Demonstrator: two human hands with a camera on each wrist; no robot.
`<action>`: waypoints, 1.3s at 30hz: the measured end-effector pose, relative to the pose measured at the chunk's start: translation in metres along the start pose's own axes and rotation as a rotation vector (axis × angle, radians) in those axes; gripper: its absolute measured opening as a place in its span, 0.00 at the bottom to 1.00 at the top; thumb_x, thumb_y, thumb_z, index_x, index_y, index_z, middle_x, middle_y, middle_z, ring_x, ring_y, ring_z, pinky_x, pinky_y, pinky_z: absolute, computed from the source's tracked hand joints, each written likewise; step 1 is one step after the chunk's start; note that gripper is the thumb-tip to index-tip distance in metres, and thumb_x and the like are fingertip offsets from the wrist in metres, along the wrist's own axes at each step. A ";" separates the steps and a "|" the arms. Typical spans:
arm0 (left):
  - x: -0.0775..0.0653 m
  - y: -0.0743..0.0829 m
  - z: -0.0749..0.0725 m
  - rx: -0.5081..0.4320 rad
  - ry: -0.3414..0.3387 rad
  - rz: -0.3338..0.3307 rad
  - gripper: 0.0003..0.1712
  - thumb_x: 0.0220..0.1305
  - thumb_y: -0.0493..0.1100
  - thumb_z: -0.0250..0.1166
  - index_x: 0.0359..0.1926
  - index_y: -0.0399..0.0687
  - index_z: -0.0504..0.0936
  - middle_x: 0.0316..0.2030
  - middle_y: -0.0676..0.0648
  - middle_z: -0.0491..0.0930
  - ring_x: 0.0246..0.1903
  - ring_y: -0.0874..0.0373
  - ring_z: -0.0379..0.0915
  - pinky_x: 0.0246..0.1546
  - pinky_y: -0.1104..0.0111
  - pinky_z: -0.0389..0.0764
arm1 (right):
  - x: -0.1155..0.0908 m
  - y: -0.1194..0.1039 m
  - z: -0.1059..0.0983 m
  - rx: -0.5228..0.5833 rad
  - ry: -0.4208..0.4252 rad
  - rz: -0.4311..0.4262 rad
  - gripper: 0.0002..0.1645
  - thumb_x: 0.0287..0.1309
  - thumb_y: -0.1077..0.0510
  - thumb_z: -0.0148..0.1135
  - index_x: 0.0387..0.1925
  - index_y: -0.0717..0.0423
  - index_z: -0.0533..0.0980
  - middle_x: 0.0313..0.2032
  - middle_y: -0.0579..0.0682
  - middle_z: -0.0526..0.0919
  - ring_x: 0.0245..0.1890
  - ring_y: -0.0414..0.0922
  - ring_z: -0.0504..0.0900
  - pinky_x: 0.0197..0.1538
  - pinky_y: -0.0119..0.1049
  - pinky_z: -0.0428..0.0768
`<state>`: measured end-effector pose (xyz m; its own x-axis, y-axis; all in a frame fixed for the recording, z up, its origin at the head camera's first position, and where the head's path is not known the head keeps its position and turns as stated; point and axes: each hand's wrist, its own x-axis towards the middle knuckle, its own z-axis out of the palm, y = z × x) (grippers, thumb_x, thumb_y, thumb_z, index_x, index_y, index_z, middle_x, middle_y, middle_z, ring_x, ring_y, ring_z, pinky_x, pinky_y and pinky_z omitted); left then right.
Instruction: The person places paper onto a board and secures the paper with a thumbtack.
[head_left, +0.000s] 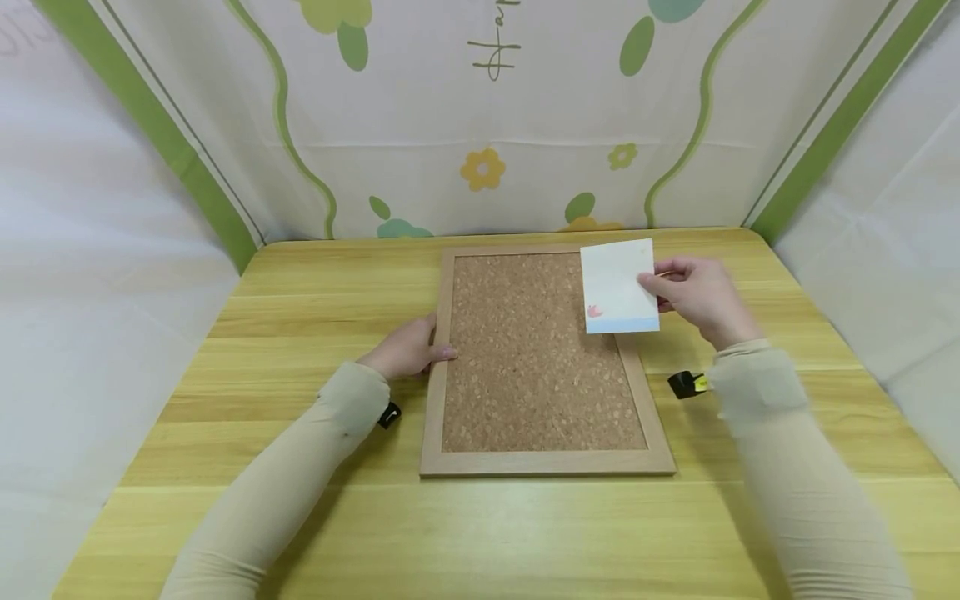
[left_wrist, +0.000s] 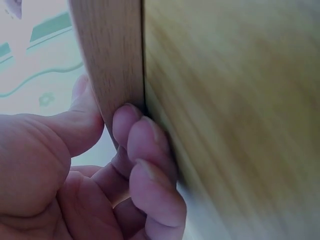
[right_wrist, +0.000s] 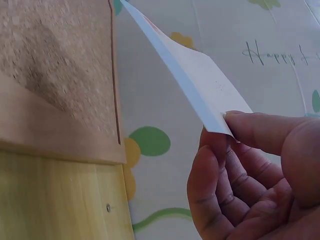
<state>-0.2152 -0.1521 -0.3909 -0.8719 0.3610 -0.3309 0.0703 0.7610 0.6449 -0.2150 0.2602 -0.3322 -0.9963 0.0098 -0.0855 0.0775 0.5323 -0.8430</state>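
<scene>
Card (head_left: 611, 287) between thumb and fingers of right hand (head_left: 697, 292), corkboard (head_left: 536, 375) in grip of left hand (head_left: 405, 346)

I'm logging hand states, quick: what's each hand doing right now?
Left hand: closed, gripping the rectangular, wood-framed brown cork board by its left edge.
Right hand: closed, pinching the rectangular white paper card with a pale blue strip.

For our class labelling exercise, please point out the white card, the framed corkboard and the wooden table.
White card (head_left: 617, 287), head view: the middle of its face.
Framed corkboard (head_left: 538, 362), head view: the middle of the cork surface.
Wooden table (head_left: 525, 533), head view: the bare top toward its near side.
</scene>
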 end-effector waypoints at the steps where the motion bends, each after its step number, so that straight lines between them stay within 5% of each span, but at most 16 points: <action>1: 0.000 0.000 0.000 0.004 0.001 0.001 0.32 0.69 0.50 0.63 0.67 0.40 0.66 0.32 0.46 0.82 0.28 0.57 0.79 0.29 0.66 0.80 | 0.000 -0.001 0.003 0.007 -0.006 -0.005 0.32 0.62 0.41 0.65 0.54 0.63 0.76 0.37 0.46 0.86 0.32 0.42 0.83 0.38 0.35 0.82; 6: 0.000 -0.003 -0.001 0.046 0.011 0.014 0.34 0.70 0.52 0.63 0.69 0.40 0.64 0.33 0.45 0.82 0.29 0.56 0.79 0.34 0.62 0.80 | 0.003 -0.003 0.021 0.038 -0.049 -0.024 0.29 0.64 0.46 0.66 0.54 0.66 0.76 0.38 0.50 0.86 0.30 0.42 0.83 0.39 0.38 0.83; 12: -0.002 -0.003 -0.008 0.150 0.074 0.006 0.44 0.69 0.60 0.61 0.75 0.40 0.59 0.61 0.38 0.75 0.58 0.45 0.73 0.59 0.50 0.71 | 0.005 -0.005 0.039 0.043 -0.098 -0.049 0.28 0.64 0.48 0.67 0.53 0.67 0.76 0.42 0.58 0.85 0.30 0.44 0.84 0.40 0.41 0.84; 14: -0.004 0.002 -0.011 0.142 0.101 -0.003 0.43 0.70 0.61 0.59 0.75 0.40 0.59 0.65 0.38 0.71 0.62 0.43 0.70 0.60 0.48 0.70 | 0.005 -0.007 0.043 0.044 -0.105 -0.054 0.27 0.63 0.48 0.67 0.52 0.66 0.77 0.42 0.58 0.85 0.30 0.44 0.84 0.41 0.44 0.84; 18: -0.005 0.021 -0.015 0.074 0.152 0.010 0.38 0.72 0.60 0.57 0.74 0.46 0.62 0.53 0.42 0.80 0.47 0.47 0.80 0.45 0.53 0.80 | 0.006 -0.010 0.051 0.066 -0.125 -0.060 0.24 0.63 0.50 0.67 0.49 0.66 0.77 0.41 0.58 0.85 0.30 0.45 0.84 0.43 0.47 0.84; 22: 0.002 0.038 -0.013 -0.044 0.154 0.066 0.33 0.72 0.59 0.58 0.71 0.47 0.69 0.43 0.44 0.82 0.35 0.49 0.81 0.31 0.60 0.79 | 0.006 -0.014 0.059 0.081 -0.152 -0.062 0.22 0.64 0.52 0.67 0.47 0.67 0.77 0.39 0.56 0.86 0.30 0.44 0.83 0.43 0.47 0.84; 29: 0.023 0.046 -0.004 -0.239 0.125 0.092 0.26 0.72 0.56 0.60 0.62 0.47 0.77 0.43 0.40 0.82 0.36 0.45 0.81 0.34 0.55 0.81 | 0.008 -0.022 0.076 0.084 -0.181 -0.082 0.18 0.64 0.54 0.67 0.45 0.66 0.77 0.36 0.55 0.86 0.32 0.51 0.83 0.42 0.47 0.84; 39: 0.035 0.054 0.007 -0.304 0.083 0.079 0.24 0.69 0.56 0.63 0.57 0.46 0.80 0.43 0.43 0.84 0.35 0.46 0.81 0.33 0.56 0.83 | 0.011 -0.031 0.098 0.075 -0.196 -0.087 0.16 0.65 0.56 0.66 0.47 0.64 0.78 0.40 0.59 0.86 0.32 0.47 0.85 0.43 0.53 0.83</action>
<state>-0.2388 -0.0949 -0.3727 -0.9068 0.3578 -0.2230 0.0019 0.5323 0.8465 -0.2244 0.1609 -0.3586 -0.9736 -0.2021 -0.1056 0.0011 0.4590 -0.8884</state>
